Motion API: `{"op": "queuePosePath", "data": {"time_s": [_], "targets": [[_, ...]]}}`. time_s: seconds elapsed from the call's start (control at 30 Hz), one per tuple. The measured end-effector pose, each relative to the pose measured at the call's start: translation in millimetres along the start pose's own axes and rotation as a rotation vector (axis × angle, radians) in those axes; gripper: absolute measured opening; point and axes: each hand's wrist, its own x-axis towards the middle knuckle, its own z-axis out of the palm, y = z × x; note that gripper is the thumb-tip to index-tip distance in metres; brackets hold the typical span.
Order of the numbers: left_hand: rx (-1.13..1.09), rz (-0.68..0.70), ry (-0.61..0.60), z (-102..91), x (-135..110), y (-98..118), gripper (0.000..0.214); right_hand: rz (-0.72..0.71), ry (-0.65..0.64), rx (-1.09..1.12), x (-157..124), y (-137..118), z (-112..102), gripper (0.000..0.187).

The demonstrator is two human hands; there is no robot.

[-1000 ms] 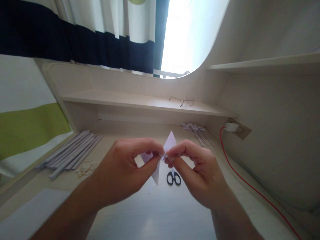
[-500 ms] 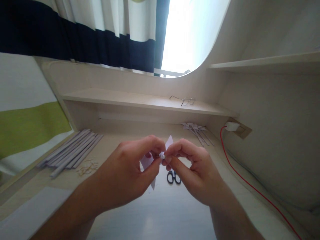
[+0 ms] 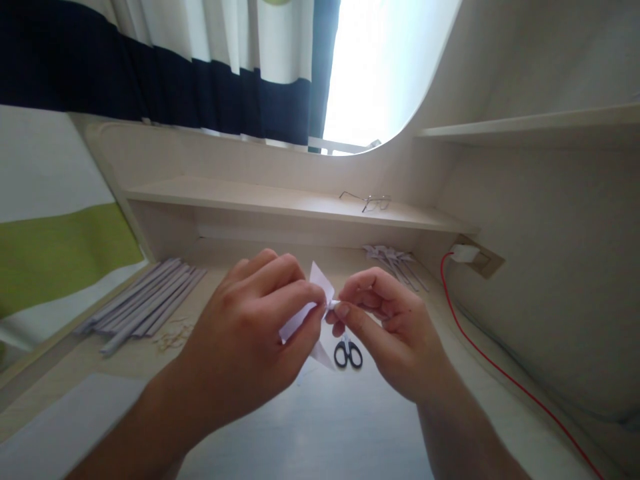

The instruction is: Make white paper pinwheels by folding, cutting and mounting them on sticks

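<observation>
Left hand (image 3: 265,320), 1: grip closed in a pinch on a folded paper piece (image 3: 321,281), thumb against fingers near its middle. Right hand (image 3: 387,333), 1: thumb and fingers pinch the short white end that juts from the same piece; index finger lifted and curled.

Folded paper piece, white, 1: between the 2 hands, above the worktop (image 3: 310,433); pointed corners stand out above and below the left grip.

Scissors (image 3: 349,353), 1 pair, black handles: on the worktop just beyond the hands, 2 finger loops toward the person, blades partly hidden.

Paper tubes (image 3: 145,303), white, a heap: on the worktop at left, lying roughly parallel; overlap prevents a count.

Rubber bands (image 3: 173,337), pale, a loose cluster: beside the tubes, near the left wrist.

Flat sheet (image 3: 75,420), white: at near left, partly under the left forearm.

Stick bundle (image 3: 393,260), with folded white paper heads: at the far right, sticks toward the person.

Shelf (image 3: 250,198), pale: holds 1 pair of glasses (image 3: 375,202), thin-framed.

Wall socket (image 3: 490,265): holds 1 white plug (image 3: 464,253) with red cable (image 3: 480,347).
</observation>
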Motion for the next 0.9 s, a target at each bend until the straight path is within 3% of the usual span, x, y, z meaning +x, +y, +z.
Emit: {"op": "queuePosePath", "data": {"time_s": [0.23,0.47,0.73,0.9], "targets": [[-0.009,0.005,-0.038,3.1,1,-5,0.012,0.009,-0.033,-0.113,1,0,-1,0.015],[0.030,-0.042,0.100,7.7,2,-7,0.009,0.034,-0.057,-0.160,2,1,-1,0.019],[-0.074,-0.080,0.162,2.0,2,-9,0.017,-0.011,0.013,-0.219,3,4,-2,0.018],[-0.044,-0.227,0.281,-0.2,0,-15,0.014,0.018,0.114,-0.202,6,2,-2,0.011]]}}
